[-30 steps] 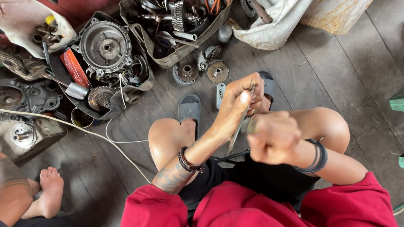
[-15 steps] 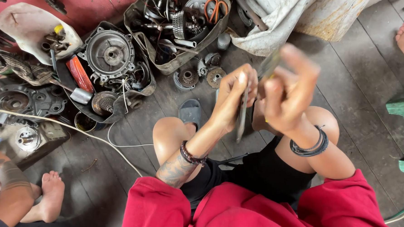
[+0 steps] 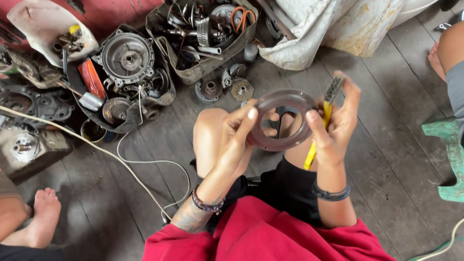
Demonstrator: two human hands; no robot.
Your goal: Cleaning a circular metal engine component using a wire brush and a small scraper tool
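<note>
I hold a flat dark ring-shaped disc point(image 3: 274, 141) up in front of me, above my bare knees. My left hand point(image 3: 235, 141) grips its left rim with thumb and fingers. My right hand point(image 3: 336, 123) supports the right rim and also clasps a small brush with a yellow handle point(image 3: 320, 129), its bristle end pointing up past my fingers. Beaded bracelets sit on both wrists. I sit on the wooden floor in a red top and black shorts.
A tray of metal engine parts point(image 3: 207, 30) lies ahead, an engine cover and gears point(image 3: 127, 59) to its left. A white cable point(image 3: 113, 156) crosses the floor. Another person's foot point(image 3: 42, 214) is at left, a person's leg point(image 3: 455, 47) and green stool point(image 3: 455, 162) at right.
My hands rose from my lap and turned the disc from edge-on to face-on toward me. The right hand shifted to the disc's right rim, brush still in it.
</note>
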